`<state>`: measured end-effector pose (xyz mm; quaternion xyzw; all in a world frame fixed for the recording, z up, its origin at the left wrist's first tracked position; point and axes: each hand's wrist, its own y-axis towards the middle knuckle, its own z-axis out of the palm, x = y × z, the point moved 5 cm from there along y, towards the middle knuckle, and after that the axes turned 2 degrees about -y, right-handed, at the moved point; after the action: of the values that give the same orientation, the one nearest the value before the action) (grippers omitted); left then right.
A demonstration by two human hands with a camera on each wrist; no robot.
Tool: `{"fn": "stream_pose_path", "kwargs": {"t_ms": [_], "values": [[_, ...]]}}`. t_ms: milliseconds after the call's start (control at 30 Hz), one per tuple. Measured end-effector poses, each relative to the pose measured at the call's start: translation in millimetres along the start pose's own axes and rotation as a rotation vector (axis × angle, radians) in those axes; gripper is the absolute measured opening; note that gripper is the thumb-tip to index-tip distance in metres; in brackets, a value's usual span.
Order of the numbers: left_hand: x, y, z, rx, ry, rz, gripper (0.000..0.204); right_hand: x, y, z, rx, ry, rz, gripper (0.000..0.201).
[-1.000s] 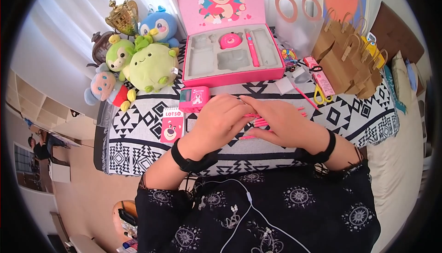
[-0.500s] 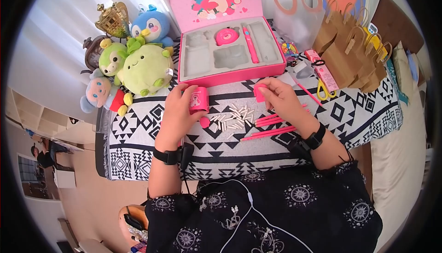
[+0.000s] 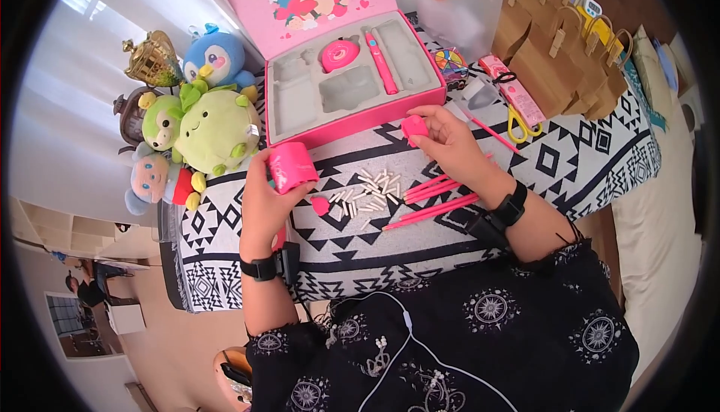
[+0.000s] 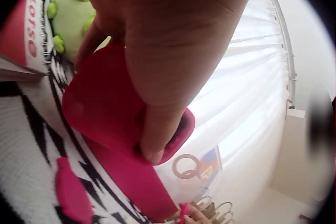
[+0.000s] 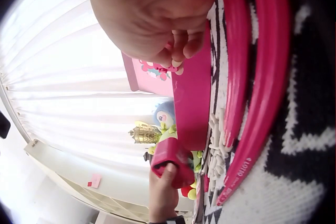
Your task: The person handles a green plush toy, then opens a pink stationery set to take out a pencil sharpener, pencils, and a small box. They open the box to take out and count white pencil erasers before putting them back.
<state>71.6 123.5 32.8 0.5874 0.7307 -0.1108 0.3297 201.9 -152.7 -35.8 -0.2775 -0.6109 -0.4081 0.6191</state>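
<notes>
My left hand (image 3: 261,209) grips a pink box-like case (image 3: 294,167) above the patterned cloth, its thumb at the case's dark opening in the left wrist view. A small pink piece (image 3: 415,131) is pinched between the thumb and fingers of my right hand (image 3: 454,148), near the front right corner of the large box. On the cloth between the hands lie several short white sticks (image 3: 367,193) in a loose pile. Beside them a small pink piece (image 3: 320,206) lies near the left hand, and several pink pencils (image 3: 431,213) lie below the right hand.
Behind the hands stands the open pink gift box (image 3: 360,118) with a round pink item and a pink pen-like item inside. Plush toys (image 3: 217,127) sit at the left. Yellow scissors (image 3: 523,125), a pink packet and brown paper bags (image 3: 559,74) are at the right.
The hands, earlier together over the pencils, are apart. My left hand has lifted the pink case and tilted it; my right hand still holds the small pink piece. The head view has shifted.
</notes>
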Motion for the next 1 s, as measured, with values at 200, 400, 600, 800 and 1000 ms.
{"fn": "stream_pose_path", "kwargs": {"t_ms": [200, 400, 600, 800, 1000], "values": [[-30, -10, 26, 0.200, -1.200, -0.250, 0.053, 8, -1, -1, -0.054, 0.038, 0.046, 0.031], [-58, -17, 98, 0.625, -1.457, -0.509, 0.060, 4, 0, -9, -0.084, 0.044, 0.077, 0.033], [-52, -32, 124, 0.816, -1.492, -0.474, 0.061, 8, 2, -13, -0.086, 0.077, 0.011, 0.040], [-58, -36, 121, 0.898, -1.355, -0.410, 0.089, 21, -2, -4, -0.113, 0.111, 0.001, 0.046], [-67, -32, 125, 0.870, -1.248, -0.223, 0.110, 32, -9, 2, -0.077, 0.103, -0.059, 0.048]]}}
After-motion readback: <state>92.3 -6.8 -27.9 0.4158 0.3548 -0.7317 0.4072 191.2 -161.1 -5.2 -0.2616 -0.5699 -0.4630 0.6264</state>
